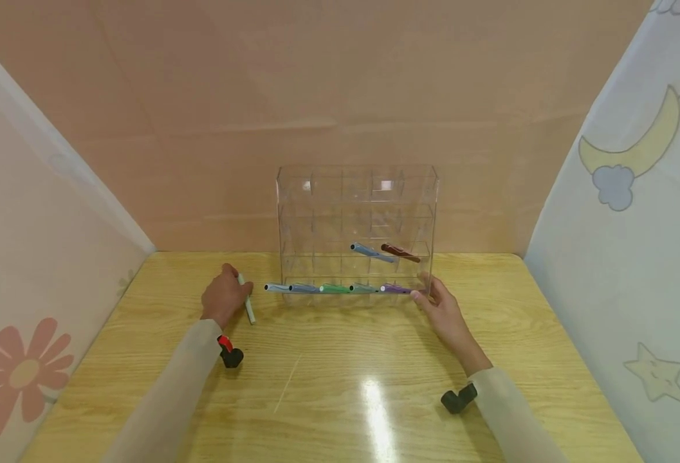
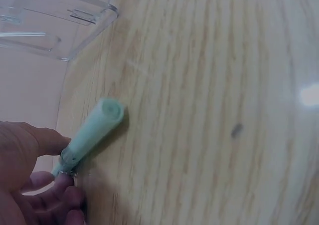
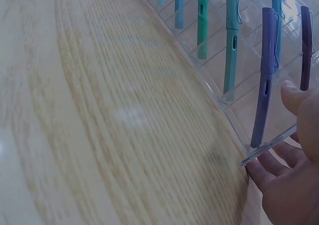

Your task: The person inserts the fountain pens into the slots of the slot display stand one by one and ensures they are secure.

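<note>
My left hand (image 1: 224, 296) pinches a pale green pen (image 1: 248, 305) that lies on the table left of a clear plastic rack (image 1: 282, 225). In the left wrist view the pen (image 2: 94, 127) has one round end toward the camera, and the thumb and fingers are at its far part. With the thumb in front and the fingers outside the side wall, my right hand (image 1: 445, 312) grips the rack's lower right corner. Along the bottom row lie several pens, among them a green pen (image 1: 335, 289) and a purple pen (image 1: 394, 289). One row higher are a blue pen (image 1: 372, 252) and a dark brown pen (image 1: 400, 252).
The wooden table (image 1: 316, 386) stretches in front of the rack. Behind it rises a plain peach-coloured backdrop (image 1: 340, 77). Printed white cloths hang at the left and right sides. Each wrist carries a small black camera (image 1: 232, 358).
</note>
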Demonstrator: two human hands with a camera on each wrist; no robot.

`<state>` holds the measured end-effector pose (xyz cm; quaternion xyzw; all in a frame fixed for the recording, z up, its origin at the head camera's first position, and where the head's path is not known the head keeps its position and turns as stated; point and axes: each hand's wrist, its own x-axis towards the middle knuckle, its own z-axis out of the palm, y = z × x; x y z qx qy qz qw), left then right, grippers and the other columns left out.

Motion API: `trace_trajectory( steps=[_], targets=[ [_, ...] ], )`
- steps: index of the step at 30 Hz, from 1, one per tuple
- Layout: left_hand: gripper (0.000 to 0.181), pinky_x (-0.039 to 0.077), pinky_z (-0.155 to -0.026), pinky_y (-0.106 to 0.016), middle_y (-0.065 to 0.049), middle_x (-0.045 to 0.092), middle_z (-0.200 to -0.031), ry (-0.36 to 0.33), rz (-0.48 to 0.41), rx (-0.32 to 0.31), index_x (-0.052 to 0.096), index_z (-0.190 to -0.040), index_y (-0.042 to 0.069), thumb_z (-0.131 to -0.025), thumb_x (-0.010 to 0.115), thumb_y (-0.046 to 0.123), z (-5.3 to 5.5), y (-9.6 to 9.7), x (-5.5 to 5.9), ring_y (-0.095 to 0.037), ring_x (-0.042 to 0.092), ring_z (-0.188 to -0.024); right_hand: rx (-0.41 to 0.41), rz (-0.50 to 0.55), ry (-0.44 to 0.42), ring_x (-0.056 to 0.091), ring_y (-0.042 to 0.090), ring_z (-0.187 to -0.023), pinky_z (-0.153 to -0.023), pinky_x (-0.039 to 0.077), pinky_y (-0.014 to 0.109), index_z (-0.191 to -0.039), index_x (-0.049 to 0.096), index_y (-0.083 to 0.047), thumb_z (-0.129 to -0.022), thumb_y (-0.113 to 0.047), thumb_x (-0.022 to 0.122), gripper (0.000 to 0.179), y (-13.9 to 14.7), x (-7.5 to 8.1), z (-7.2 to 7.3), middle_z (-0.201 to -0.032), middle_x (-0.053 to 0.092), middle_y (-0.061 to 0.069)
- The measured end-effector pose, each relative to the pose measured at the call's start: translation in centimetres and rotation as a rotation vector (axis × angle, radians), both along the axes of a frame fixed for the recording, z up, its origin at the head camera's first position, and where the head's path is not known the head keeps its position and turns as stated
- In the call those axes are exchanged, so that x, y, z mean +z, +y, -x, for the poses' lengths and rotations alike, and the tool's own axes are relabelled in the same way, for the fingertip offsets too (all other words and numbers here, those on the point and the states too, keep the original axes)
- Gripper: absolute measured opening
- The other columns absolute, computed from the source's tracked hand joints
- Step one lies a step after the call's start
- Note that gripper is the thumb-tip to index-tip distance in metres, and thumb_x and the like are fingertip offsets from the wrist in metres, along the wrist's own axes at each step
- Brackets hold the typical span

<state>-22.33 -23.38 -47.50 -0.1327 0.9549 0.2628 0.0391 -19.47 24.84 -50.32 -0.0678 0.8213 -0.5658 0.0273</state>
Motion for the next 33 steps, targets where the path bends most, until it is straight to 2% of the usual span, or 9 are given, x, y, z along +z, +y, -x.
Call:
trace_trajectory(
  steps=[8,16,20,24,28,33],
  targets=[
    [0.052,0.045,-0.058,-0.038,-0.023,0.072,-0.094,-0.039,0.023,-0.022,0.042,-0.136,-0.004,-0.099,0.057,0.031,0.1,-0.2,0.1,-0.031,0.064,-0.068,-0.008,-0.01,-0.001,0.036,0.044,-0.159,-0.123,0.04,0.057,-0.167,0.031,-0.01,-0.11,-0.042,0.059,0.072,-0.2,0.2,0.0,-0.174,0.032,0.018],
    [0.058,0.042,-0.059,-0.033,-0.016,0.072,-0.093,-0.065,-0.029,-0.026,0.046,-0.143,-0.004,-0.102,0.058,0.035,-0.2,-0.7,0.6,-0.024,0.06,-0.07,0.001,-0.009,0.003,0.034,0.044,-0.16,-0.124,0.038,0.058,-0.167,0.03,-0.008,-0.11,-0.041,0.058,0.071,-0.2,0.3,-0.1,-0.174,0.032,0.019],
    [0.053,0.043,-0.058,-0.031,-0.017,0.075,-0.098,-0.02,-0.07,-0.045,0.053,-0.141,-0.004,-0.103,0.059,0.033,-0.8,-1.0,1.0,-0.021,0.061,-0.07,-0.002,0.002,0.004,0.034,0.046,-0.16,-0.126,0.034,0.062,-0.166,0.031,-0.006,-0.11,-0.037,0.06,0.071,-0.2,0.2,-0.1,-0.17,0.037,0.024],
    [0.049,0.046,-0.057,-0.03,-0.022,0.075,-0.108,0.036,-0.092,-0.049,0.058,-0.137,-0.005,-0.103,0.059,0.03,-1.4,-1.1,1.5,-0.021,0.064,-0.071,-0.001,-0.001,0.006,0.034,0.047,-0.159,-0.126,0.034,0.063,-0.166,0.031,-0.006,-0.11,-0.037,0.06,0.071,-0.1,0.1,0.0,-0.168,0.04,0.026],
    [0.049,0.049,-0.06,-0.028,-0.027,0.071,-0.124,0.08,-0.119,-0.04,0.058,-0.138,-0.005,-0.103,0.058,0.029,-1.8,-1.1,2.3,-0.026,0.07,-0.08,-0.005,-0.007,0.006,0.035,0.047,-0.159,-0.125,0.035,0.062,-0.166,0.031,-0.006,-0.11,-0.038,0.06,0.071,-0.1,0.1,0.0,-0.168,0.04,0.025],
    [0.049,0.049,-0.062,-0.028,-0.027,0.071,-0.124,0.168,-0.143,-0.039,0.057,-0.141,-0.006,-0.105,0.055,0.027,-2.2,-1.1,2.3,-0.025,0.068,-0.08,-0.005,-0.001,0.011,0.036,0.048,-0.158,-0.126,0.034,0.064,-0.166,0.032,-0.005,-0.11,-0.036,0.06,0.07,-0.1,0.0,0.1,-0.169,0.038,0.025]
  ],
)
